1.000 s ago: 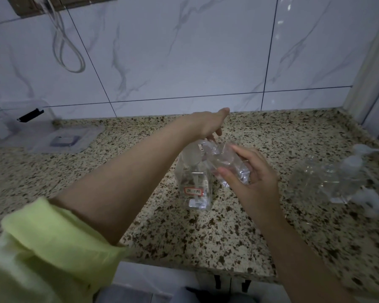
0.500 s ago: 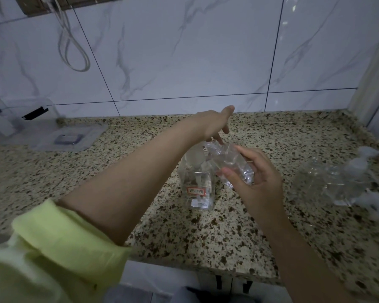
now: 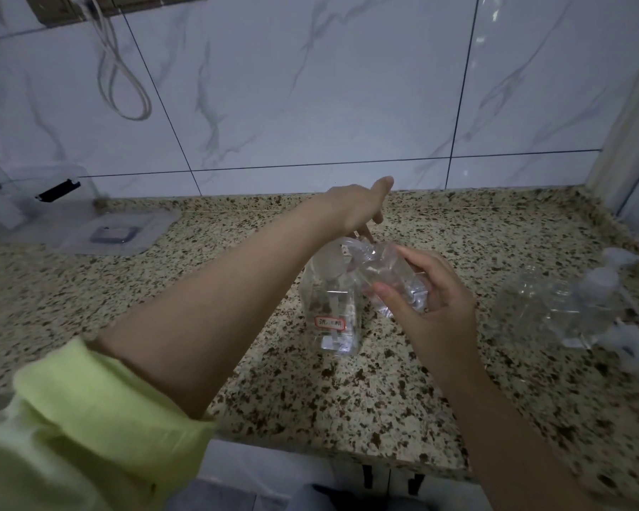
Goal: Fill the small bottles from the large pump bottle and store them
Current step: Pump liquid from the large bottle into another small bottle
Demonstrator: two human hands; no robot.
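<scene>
The large clear pump bottle [image 3: 329,319] stands upright mid-counter, a red-bordered label on its front. My left hand [image 3: 358,212] reaches over its top, fingers pointing down onto the pump head and thumb stretched out; the pump head itself is mostly hidden. My right hand [image 3: 432,307] grips a small clear bottle [image 3: 388,274], tilted with its mouth toward the pump's top. Whether liquid is flowing cannot be made out.
Several more clear small bottles [image 3: 554,307] with white pump caps [image 3: 602,278] lie at the right of the speckled stone counter [image 3: 200,260]. A clear storage box [image 3: 19,204] and its lid [image 3: 111,234] sit at the back left. A cable [image 3: 126,86] hangs on the tiled wall.
Both hands stay almost where they were, left over the pump and right holding the small bottle. Only the view has shifted slightly.
</scene>
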